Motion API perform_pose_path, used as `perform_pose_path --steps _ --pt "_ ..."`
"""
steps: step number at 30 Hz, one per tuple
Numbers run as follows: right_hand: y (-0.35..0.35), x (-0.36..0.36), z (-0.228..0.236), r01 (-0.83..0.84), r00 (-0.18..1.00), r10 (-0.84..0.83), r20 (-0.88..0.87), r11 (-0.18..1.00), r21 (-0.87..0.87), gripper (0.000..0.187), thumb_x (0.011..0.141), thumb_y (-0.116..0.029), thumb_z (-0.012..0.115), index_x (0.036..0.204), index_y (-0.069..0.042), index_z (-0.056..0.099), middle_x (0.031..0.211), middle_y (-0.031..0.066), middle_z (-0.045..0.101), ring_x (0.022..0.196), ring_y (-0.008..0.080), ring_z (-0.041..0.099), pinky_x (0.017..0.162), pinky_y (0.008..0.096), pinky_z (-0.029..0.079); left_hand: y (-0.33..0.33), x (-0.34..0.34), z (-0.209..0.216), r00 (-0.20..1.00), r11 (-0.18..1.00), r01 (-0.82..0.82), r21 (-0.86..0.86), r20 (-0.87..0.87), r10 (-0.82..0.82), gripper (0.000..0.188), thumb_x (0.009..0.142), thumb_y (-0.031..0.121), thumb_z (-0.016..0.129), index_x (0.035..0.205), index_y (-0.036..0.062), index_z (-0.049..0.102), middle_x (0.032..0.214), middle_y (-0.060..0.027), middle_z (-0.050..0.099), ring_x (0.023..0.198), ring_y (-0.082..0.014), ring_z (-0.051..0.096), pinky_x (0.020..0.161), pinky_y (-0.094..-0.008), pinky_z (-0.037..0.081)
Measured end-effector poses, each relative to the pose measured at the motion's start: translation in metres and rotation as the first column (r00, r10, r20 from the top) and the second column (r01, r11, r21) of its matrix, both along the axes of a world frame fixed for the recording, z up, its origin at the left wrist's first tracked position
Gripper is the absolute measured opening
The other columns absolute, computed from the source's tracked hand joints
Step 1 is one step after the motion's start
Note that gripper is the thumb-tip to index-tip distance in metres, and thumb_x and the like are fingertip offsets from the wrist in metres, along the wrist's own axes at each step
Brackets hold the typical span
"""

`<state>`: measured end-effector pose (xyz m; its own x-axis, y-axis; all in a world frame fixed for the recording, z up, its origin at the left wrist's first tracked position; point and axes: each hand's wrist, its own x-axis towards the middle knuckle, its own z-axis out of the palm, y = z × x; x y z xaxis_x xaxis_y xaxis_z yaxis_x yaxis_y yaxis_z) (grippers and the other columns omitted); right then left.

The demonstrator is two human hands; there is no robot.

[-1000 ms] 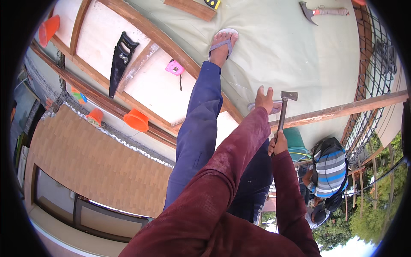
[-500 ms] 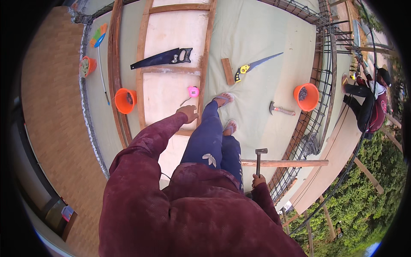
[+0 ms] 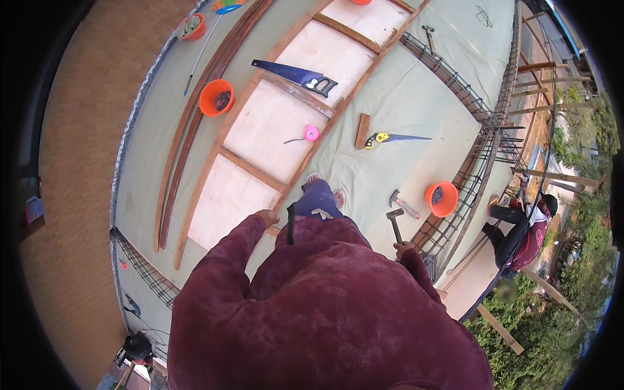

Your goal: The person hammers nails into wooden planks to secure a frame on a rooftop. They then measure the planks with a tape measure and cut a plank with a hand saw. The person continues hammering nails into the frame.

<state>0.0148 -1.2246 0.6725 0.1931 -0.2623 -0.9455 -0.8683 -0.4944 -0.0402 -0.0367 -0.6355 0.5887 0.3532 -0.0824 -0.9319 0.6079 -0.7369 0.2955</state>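
My right hand [image 3: 404, 249] grips a hammer [image 3: 396, 227] by its handle, with the dark head up. My left hand [image 3: 266, 218] hangs empty above the near end of a wooden frame [image 3: 251, 170] backed with pale panels; its fingers look loosely apart. On the frame lie a pink tape measure [image 3: 311, 132] and a black-handled handsaw [image 3: 286, 72]. To its right, a short wood block [image 3: 362, 131] rests beside a yellow-handled saw [image 3: 396, 137]. A claw hammer [image 3: 405, 205] lies on the pale sheeting ahead of my right hand.
An orange bucket [image 3: 442, 207] of nails stands on the right, near a rebar cage [image 3: 478, 170]. Another orange bucket [image 3: 211, 99] sits left of the frame, by long timbers [image 3: 175, 172]. A co-worker [image 3: 520, 227] crouches at the right edge. Another person [image 3: 138, 348] shows at lower left.
My view has turned and shifted, so more of the frame and sheeting shows. My left hand has drawn nearer my body. The hammer stays in my right hand; the timber beneath it has left sight.
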Motion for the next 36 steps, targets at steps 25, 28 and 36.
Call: perform_pose_path --steps 25,28,36 --pt "0.145 0.244 -0.030 -0.947 0.318 0.948 -0.005 0.317 -0.040 0.050 0.082 -0.039 0.068 0.117 -0.003 0.069 0.109 0.0205 0.071 0.105 0.0351 0.069 0.088 0.0455 0.054 0.031 -0.023 -0.007 0.425 0.494 -0.840 -0.224 0.293 0.856 0.048 0.093 0.036 0.066 0.125 0.0001 0.066 0.114 -0.0168 0.073 0.107 -0.0263 0.069 0.094 -0.0365 0.053" --pt "0.141 0.284 -0.035 -0.955 0.296 0.950 -0.100 0.297 -0.006 0.054 0.080 -0.045 0.073 0.112 -0.001 0.071 0.112 0.0229 0.071 0.105 0.0356 0.069 0.088 0.0442 0.054 -0.003 0.004 0.025 0.545 0.615 -0.773 -0.153 0.336 0.768 0.043 0.096 0.031 0.062 0.124 -0.0004 0.066 0.115 -0.0161 0.072 0.104 -0.0244 0.070 0.091 -0.0362 0.053" --pt "0.164 0.318 -0.042 -0.905 0.424 0.893 -0.150 0.419 -0.067 0.043 0.089 -0.035 0.072 0.117 -0.002 0.068 0.105 0.0165 0.073 0.099 0.0305 0.070 0.081 0.0443 0.056 -0.019 -0.095 0.022 0.459 0.498 -0.866 -0.047 0.320 0.829 0.038 0.093 0.032 0.060 0.113 0.0006 0.069 0.096 -0.0096 0.071 0.088 -0.0199 0.068 0.079 -0.0361 0.055"
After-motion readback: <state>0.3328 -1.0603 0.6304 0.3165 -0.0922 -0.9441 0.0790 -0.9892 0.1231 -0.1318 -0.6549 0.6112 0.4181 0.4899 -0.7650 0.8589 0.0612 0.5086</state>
